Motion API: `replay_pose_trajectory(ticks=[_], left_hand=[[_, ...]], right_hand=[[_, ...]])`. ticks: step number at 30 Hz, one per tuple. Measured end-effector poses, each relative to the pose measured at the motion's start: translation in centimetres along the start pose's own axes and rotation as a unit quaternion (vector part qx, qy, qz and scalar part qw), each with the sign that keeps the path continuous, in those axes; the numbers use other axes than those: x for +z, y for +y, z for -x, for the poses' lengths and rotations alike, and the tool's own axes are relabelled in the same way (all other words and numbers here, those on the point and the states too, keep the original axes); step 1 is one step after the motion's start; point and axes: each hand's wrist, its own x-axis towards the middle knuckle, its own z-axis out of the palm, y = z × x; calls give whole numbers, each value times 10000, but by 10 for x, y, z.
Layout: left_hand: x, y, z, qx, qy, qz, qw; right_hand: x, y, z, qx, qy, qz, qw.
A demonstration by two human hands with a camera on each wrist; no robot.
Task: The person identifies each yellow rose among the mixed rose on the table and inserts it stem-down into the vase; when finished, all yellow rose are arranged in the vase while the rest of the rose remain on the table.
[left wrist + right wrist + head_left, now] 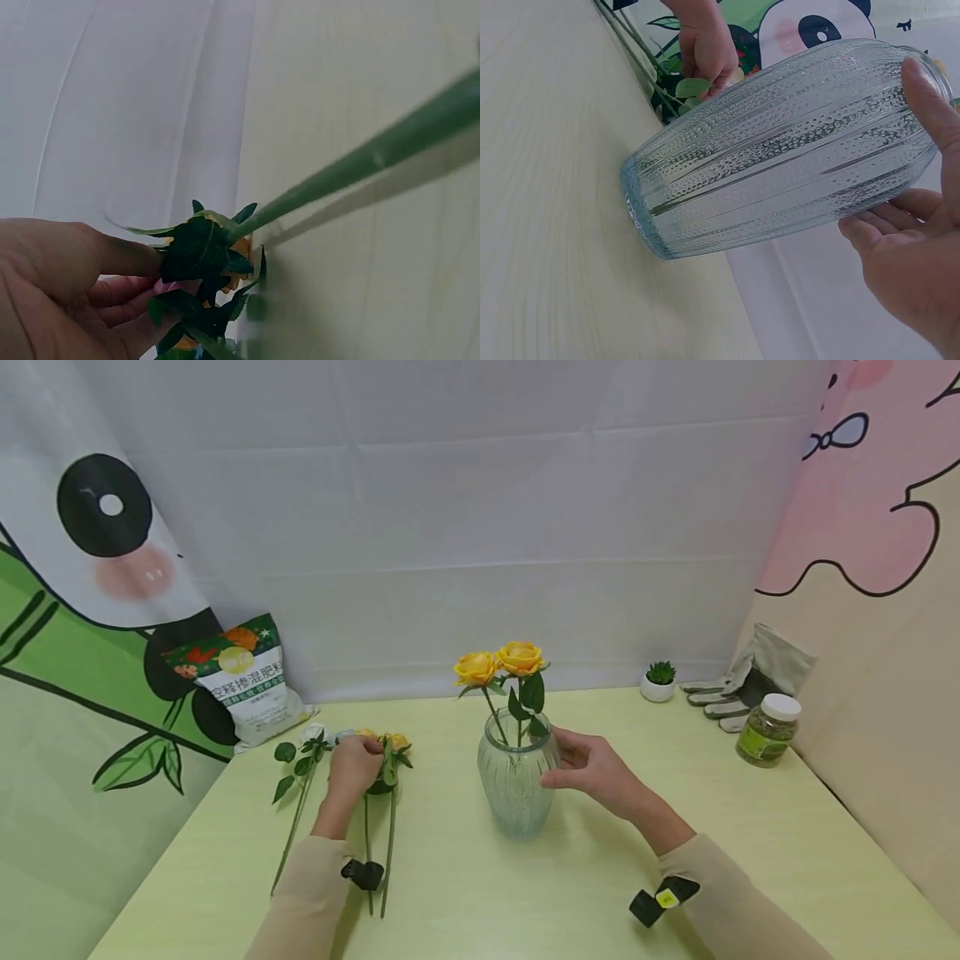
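Observation:
My right hand (596,772) holds the ribbed clear glass vase (517,785) near its upper part, thumb on the near side and fingers round the far side. The vase stands upright on the table with two yellow roses (498,668) in it. At the left, my left hand (356,766) pinches the leafy top of a yellow rose (196,251) just under its bloom; the fingertips are partly hidden by leaves. Another yellow rose (396,742) lies right beside that hand. A white rose (313,734) and a pale blue flower (344,736) lie to its left.
Against the back left wall leans a fertilizer bag (255,685). Towards the back right are a small potted succulent (658,683), grey-white gloves (750,681) and a white-lidded jar (768,732). Flower stems stretch over the table (465,902) towards its front.

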Motion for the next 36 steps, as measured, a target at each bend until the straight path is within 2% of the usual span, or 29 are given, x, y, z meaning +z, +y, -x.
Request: replay_pose_trajectory(ticks=[3, 14, 19, 23, 26, 30, 32, 33, 34, 36], left_hand=[[4, 0, 1, 84, -212, -182, 9996], [17, 3, 4, 127, -431, -329, 9984], [19, 3, 2, -110, -584, 69, 9982], [16, 3, 0, -467, -641, 772, 9939], [11, 5, -2, -770, -675, 1377, 9852], [5, 7, -4, -1089, -748, 2162, 9674], [2, 9, -5, -1216, -742, 2649, 9537], [1, 9, -5, -1276, -764, 2929, 9445], [0, 10, -6, -1346, -766, 3204, 9345], [-3, 12, -6, -1500, -740, 3795, 9099]], right_hand=[[0, 0, 0, 9, 6, 3, 10000], [0, -1, -2, 4, 2, 76, 10000], [1, -3, -1, 19, -3, 103, 9999], [1, -3, -1, 15, -11, 80, 10000], [1, -3, -1, 32, -13, 85, 10000], [1, -2, 0, 54, 9, 113, 9999], [1, -2, 0, 56, 14, 110, 9999], [1, -2, 0, 53, 13, 99, 9999], [1, -2, 0, 48, 8, 84, 10000], [1, -2, 1, 35, 0, 56, 10000]])
